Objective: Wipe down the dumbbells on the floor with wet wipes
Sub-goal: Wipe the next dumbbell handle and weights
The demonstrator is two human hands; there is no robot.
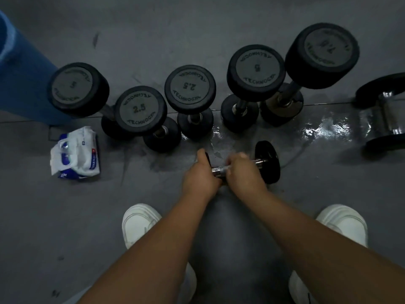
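Chrome handle (218, 170) of the small dumbbell (268, 163), which lies on the grey floor (131, 187) between the feet and the upright dumbbell row (190, 85). Left hand (200, 176) wraps one head, steadying it. Right hand (243, 172) curls round the bar with something pale under the fingers, likely a wipe but too blurred to confirm. Judged: rigid, fairly light, round heads prone to roll, wet chrome slippery; hold by a head. Wet-wipe pack (75, 152) lies to the left, soft and bulging; contents not visible.
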